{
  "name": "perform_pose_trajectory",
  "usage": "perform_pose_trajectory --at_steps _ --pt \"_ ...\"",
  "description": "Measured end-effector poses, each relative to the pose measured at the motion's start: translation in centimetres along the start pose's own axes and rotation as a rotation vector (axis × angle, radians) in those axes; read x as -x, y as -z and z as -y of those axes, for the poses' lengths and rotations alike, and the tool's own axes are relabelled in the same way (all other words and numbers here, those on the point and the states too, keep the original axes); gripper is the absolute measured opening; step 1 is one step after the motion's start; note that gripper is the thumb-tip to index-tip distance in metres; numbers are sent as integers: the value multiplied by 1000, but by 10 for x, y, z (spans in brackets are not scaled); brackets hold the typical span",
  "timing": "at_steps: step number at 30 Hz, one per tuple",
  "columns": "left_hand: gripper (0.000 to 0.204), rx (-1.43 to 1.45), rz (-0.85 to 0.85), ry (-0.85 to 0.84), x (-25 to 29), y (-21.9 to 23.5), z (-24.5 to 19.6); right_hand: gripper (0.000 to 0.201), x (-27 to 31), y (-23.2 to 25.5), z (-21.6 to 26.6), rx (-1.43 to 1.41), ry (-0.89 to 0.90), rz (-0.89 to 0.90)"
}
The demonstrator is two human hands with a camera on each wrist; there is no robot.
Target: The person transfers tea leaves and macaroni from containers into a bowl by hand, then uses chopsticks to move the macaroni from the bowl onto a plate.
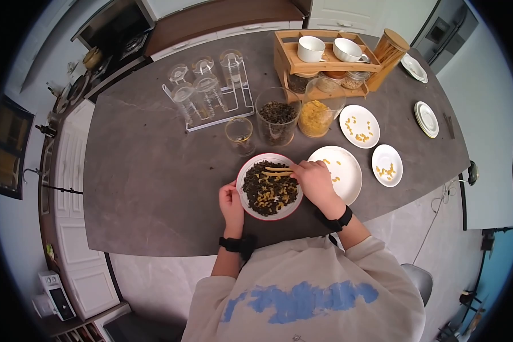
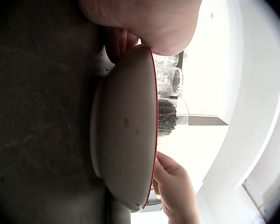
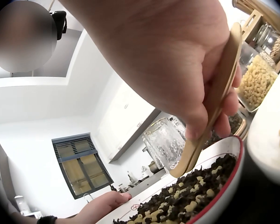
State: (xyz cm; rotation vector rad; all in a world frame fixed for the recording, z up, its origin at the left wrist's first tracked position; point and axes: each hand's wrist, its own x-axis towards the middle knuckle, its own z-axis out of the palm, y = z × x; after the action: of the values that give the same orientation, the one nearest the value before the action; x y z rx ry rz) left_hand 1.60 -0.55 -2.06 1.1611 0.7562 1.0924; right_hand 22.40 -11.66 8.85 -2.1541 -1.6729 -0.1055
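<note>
A white bowl (image 1: 240,195) with a red rim stands on the dark table, filled with dark dried leaf-like pieces and yellow macaroni (image 1: 266,199). My left hand (image 1: 231,206) grips the bowl's left side, with the fingers against its outer wall, as the left wrist view shows. Wooden tongs (image 3: 218,93) are held in my right hand (image 1: 318,183), their tips over the bowl's contents. In the right wrist view the tips come close above the dark pieces, with no macaroni visible between them. A white plate (image 1: 347,171) with a few macaroni lies partly under my right forearm.
Two smaller plates with macaroni, an oval one (image 1: 382,149) and a round one (image 1: 367,114), lie to the right. Behind the bowl stand a glass (image 1: 240,137), a jar of dark pieces (image 1: 277,114) and a macaroni jar (image 1: 316,119). Farther back are a glass rack (image 1: 219,122) and wooden shelf (image 1: 285,60).
</note>
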Motion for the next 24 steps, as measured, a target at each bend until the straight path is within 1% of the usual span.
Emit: perform_pose_trajectory --at_steps 4,9,16,19,24 --pt "4 -17 -6 3 0 -1 -3 8 -6 -13 3 -6 39 -38" --pt "4 -16 -8 2 0 -2 -3 7 -8 -22 0 44 75 -23" --pt "4 -14 -1 4 0 -2 -4 9 -3 -9 -2 22 29 49" --pt "4 -8 0 5 0 -2 -4 10 1 0 -3 12 -7 52" --pt "4 -9 1 2 -1 -1 -2 10 0 -3 -2 49 10 20"
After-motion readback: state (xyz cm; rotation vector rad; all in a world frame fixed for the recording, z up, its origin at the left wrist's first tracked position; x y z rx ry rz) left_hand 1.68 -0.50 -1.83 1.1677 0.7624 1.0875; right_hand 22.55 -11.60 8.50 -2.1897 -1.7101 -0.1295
